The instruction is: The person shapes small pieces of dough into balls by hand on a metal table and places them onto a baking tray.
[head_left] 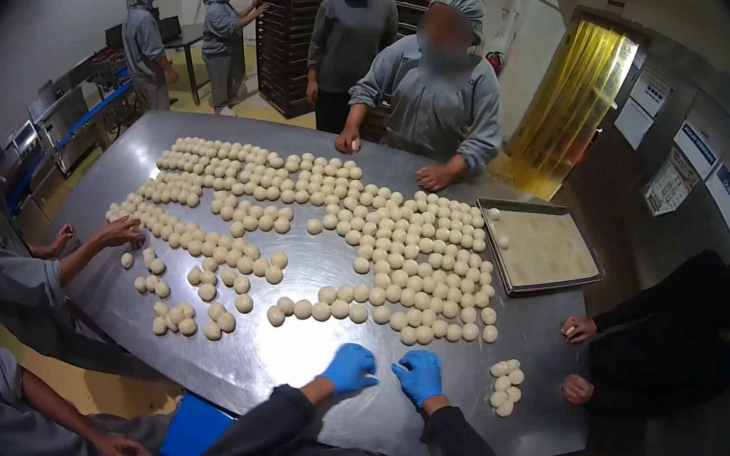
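Note:
My left hand (350, 368), in a blue glove, is low over the front of the steel table (316, 425), its fingers curled downward. Beside it, a small gap away, my right hand (420, 376) is cupped in a matching glove. Whatever lies under either palm is hidden. Just beyond both hands runs the near edge of a large field of round, pale dough balls (410, 295). A short row of dough balls (320, 309) reaches left from that field. To the right of my right hand is a small separate cluster of dough balls (505, 386).
A rectangular metal tray (601, 276) with a few balls along its left side sits at the table's right. Co-workers stand round the table; one person's hand (121, 231) touches balls at the left. Behind are a tall dark rack (288, 46) and a yellow strip curtain (573, 102).

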The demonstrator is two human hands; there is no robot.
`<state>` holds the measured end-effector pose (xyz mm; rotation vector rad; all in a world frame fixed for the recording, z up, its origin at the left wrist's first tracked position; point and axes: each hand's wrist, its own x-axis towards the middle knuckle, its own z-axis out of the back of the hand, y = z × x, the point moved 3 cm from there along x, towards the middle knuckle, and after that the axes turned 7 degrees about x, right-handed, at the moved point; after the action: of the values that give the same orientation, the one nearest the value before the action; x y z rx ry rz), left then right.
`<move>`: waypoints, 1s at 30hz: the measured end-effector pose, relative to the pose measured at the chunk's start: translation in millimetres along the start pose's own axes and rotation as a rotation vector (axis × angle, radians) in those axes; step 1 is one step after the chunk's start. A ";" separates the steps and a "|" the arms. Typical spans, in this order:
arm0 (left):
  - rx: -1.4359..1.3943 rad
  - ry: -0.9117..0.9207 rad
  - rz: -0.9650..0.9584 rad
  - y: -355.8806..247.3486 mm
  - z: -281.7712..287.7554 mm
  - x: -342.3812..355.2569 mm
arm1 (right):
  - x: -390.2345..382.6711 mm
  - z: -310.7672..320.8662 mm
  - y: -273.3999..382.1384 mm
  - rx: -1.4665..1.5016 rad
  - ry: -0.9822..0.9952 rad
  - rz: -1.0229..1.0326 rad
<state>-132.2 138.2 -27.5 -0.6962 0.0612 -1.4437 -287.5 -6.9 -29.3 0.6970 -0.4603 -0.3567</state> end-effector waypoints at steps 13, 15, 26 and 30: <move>0.035 0.027 0.172 0.2 2.5 -19.8 | -4.4 23.9 -2.2 -0.037 0.057 -0.043; -0.012 0.237 0.294 6.8 3.7 -60.0 | -46.6 43.4 -24.9 -0.148 0.093 -0.054; 0.015 -0.136 0.153 15.7 10.0 -44.9 | -21.1 35.0 -18.6 -0.148 0.006 -0.056; -0.173 -0.010 0.065 -32.8 -19.5 -86.9 | -91.7 19.9 -4.6 0.074 -0.078 0.060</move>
<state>-183.8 211.2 -59.6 -0.8356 0.2016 -1.3831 -375.7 21.5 -45.0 0.7418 -0.5698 -0.3126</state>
